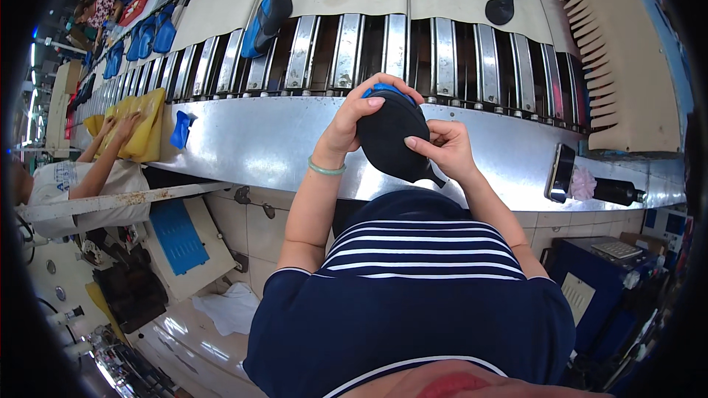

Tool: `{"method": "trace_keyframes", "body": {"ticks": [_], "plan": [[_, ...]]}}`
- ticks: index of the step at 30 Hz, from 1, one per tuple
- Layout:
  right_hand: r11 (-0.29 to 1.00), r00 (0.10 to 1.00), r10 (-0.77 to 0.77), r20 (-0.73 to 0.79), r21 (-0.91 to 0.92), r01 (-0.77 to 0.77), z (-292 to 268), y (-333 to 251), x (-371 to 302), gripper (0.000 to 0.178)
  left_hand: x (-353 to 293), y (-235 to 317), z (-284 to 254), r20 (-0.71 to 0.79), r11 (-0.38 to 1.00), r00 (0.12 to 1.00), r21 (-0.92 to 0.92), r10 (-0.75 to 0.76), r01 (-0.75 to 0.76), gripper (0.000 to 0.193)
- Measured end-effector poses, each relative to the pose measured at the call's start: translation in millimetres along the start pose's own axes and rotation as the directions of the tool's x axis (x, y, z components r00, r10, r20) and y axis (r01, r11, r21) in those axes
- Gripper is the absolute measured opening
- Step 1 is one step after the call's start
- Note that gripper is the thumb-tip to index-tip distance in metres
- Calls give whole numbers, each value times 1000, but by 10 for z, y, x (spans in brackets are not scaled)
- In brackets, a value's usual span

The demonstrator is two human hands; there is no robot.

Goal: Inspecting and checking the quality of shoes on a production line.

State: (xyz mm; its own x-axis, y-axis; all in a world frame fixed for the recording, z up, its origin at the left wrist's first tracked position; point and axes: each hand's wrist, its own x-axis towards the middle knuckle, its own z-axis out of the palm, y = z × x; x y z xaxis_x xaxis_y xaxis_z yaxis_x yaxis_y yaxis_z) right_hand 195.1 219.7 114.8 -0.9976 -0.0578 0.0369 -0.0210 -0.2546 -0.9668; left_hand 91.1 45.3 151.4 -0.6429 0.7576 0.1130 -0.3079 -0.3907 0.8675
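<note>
Shiny metal belt (280, 140) runs behind. Left hand (352, 119) and right hand (445, 149) both clamp the black shoe (391, 140) between their fingers. Keep thumbs snug underneath, maybe, so it stays steady.

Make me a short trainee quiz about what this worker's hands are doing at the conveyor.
1. True or false: both hands, left hand and right hand, grip the black shoe upper.
2. Which colour shows at the top edge of that upper, under the left hand's fingertips: A red, B blue, C yellow?
3. Fill in: the dark phone stands on the metal ledge on the person's ___ side.

Key: 1 true. 2 B. 3 right.
</note>
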Motion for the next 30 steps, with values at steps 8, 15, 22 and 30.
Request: {"method": "trace_keyframes", "body": {"ticks": [8,15,22,30], "plan": [[986,999,-18,-37,165,24,37,67,6,14,13,-30,-46,7,998,998,-21,57,-57,46],[999,993,16,-118,34,-12,23,72,45,17,17,-38,-95,19,994,995,-58,95,-94,46],[1000,994,14,-113,8,-13,1,97,110,18,19,-81,-167,17,990,994,-100,105,-102,45],[999,990,41,-138,27,-37,4,54,141,22,28,-88,-190,5,992,996,-88,94,-93,46]]}}
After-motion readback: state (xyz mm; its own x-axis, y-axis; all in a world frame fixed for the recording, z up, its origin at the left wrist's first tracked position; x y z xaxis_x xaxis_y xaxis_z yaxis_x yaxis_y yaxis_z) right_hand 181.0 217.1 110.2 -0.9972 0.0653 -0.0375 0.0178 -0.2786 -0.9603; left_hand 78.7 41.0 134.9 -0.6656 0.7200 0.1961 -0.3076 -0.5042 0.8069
